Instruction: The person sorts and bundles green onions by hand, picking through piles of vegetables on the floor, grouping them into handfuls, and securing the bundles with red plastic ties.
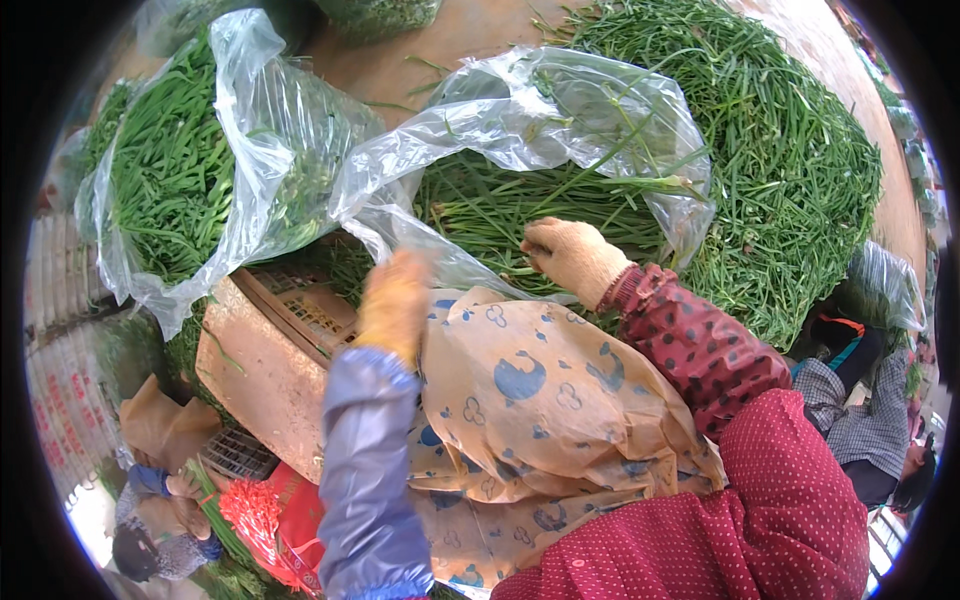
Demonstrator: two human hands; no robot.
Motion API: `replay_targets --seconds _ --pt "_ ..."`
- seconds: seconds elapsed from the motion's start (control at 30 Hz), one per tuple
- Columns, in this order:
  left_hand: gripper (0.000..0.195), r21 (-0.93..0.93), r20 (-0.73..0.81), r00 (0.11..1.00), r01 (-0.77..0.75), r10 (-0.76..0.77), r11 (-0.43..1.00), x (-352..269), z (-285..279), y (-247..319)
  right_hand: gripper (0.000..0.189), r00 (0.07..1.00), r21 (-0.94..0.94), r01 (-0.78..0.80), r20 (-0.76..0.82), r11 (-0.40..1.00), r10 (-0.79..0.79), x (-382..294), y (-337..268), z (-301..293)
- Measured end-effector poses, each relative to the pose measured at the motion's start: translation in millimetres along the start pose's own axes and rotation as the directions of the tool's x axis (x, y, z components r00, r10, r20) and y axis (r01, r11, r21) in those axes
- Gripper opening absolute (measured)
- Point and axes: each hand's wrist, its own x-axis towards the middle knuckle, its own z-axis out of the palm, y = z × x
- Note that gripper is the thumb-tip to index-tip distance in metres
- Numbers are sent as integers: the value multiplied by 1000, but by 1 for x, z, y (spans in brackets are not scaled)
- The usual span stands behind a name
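Observation:
My left hand (394, 300), in a yellow-orange work glove, is blurred beside the lower left edge of a clear plastic bag (420, 142). Whether its fingers hold anything does not show. In a cream knitted glove, my right hand (574, 251) has curled fingers over the near side of the bag's opening. It is right at the long green stems, and I cannot tell if it grips any. Inside the bag, chive-like greens (540, 195) lie sideways, some with pale stem ends to the left. A few loose stalks (645, 180) rest across the right rim.
Another clear bag (255, 150) full of greens stands at left. A large heap of loose greens (795, 172) spreads at right. Before me are a wooden stool (262, 375), a plastic crate (319, 311) and red ties (251, 514). Co-workers sit lower left (161, 517) and right (870, 435).

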Motion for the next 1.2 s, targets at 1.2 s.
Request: replay_targets --seconds 1.2 --pt "26 387 186 983 -68 -5 919 -11 95 -33 37 999 -236 24 40 971 -15 160 -33 250"
